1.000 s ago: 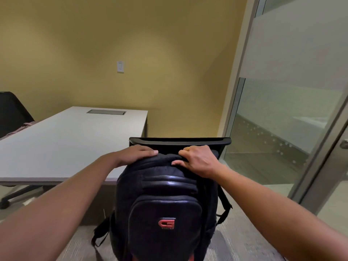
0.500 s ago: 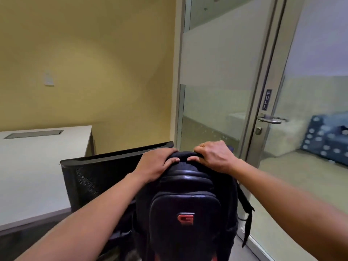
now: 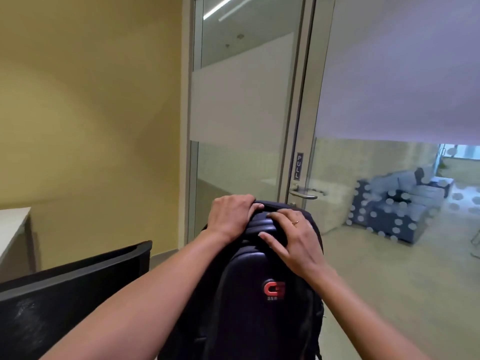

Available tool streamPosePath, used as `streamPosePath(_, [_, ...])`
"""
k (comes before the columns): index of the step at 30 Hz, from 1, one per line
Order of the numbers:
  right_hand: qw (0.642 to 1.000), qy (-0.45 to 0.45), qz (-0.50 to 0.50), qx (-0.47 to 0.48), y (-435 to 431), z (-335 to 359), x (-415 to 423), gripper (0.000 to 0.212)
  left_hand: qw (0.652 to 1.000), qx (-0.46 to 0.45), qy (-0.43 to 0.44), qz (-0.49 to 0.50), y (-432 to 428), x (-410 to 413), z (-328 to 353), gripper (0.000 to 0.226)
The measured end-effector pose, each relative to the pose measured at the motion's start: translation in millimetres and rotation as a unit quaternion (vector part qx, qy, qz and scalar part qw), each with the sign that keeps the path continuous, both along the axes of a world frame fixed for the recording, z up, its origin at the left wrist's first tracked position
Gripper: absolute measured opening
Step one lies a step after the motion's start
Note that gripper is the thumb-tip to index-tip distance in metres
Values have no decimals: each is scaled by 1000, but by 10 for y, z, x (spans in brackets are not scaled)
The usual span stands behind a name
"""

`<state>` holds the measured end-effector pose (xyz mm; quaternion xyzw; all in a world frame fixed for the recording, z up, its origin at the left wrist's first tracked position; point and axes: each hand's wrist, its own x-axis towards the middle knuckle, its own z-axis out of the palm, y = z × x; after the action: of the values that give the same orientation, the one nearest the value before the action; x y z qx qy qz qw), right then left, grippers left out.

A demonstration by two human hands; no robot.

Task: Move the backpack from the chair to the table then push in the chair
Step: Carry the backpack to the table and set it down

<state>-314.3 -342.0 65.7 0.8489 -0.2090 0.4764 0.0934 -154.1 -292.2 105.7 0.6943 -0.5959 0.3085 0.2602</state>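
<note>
Backpack (image 3: 259, 323) swung right past chair (image 3: 65, 294); left fingers (image 3: 245, 203) apparently grip its top.

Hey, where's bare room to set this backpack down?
The table corner showing at the left edge, by the yellow wall, is bare. The chair back stands between it and the backpack, crowded on top by the left hand and right hand.

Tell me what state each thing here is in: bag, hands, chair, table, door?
backpack, upright, held at its top; what it stands on is hidden.
left hand, fingers curled over the backpack's top edge.
right hand, laid on the backpack's top, fingers spread.
chair, backrest upright, no hand on it.
table, only a corner shows.
glass door, shut, handle level.
</note>
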Motion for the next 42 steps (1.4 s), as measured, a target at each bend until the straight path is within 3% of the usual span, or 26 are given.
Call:
streamPosePath(5, [998,-17,21,64,-501,-28,-111,53,1000,6,-11,-12,-520,-163,40,41])
streamPosePath(10, [996,-35,45,63,-837,-60,-33,49,998,41,41,-27,-819,-113,44,37])
streamPosePath(15, [992,-7,73,100,-1332,-50,248,41,971,8,153,-183,-969,175,-265,36])
streamPosePath(19, [985,7,115,129,-1710,-8,519,36,983,66,69,-156,-1128,478,-547,59])
streamPosePath(29, [974,57,179,128,-2561,40,1135,45,997,74,-14,-9,-2084,917,-406,70])
streamPosePath(37, [978,93,183,24,-3208,115,1700,56,997,55,-55,-13,-2573,1545,-311,79])
streamPosePath(42, [981,91,168,46,-3658,-19,2191,59,995,49,-84,18,-2946,1915,-328,85])
